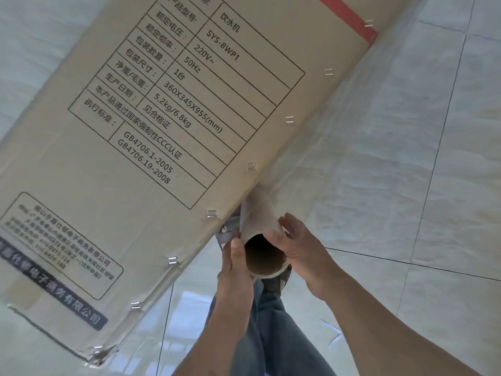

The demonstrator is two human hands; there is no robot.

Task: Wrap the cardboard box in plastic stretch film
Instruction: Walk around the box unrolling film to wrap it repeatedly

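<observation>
A tall brown cardboard box with a printed black specification table, staples along its edge and a red band at its top fills the upper left. Beside its stapled edge I hold a roll of plastic stretch film on a cardboard tube, its open end facing me. My left hand grips the tube's left side with the thumb on the rim. My right hand wraps over its right side. A strip of clear film runs from the roll toward the box edge.
Glossy pale floor tiles with dark grout lines spread to the right and below. My legs in blue jeans and a dark shoe show under the roll. The box's lower corner is crumpled.
</observation>
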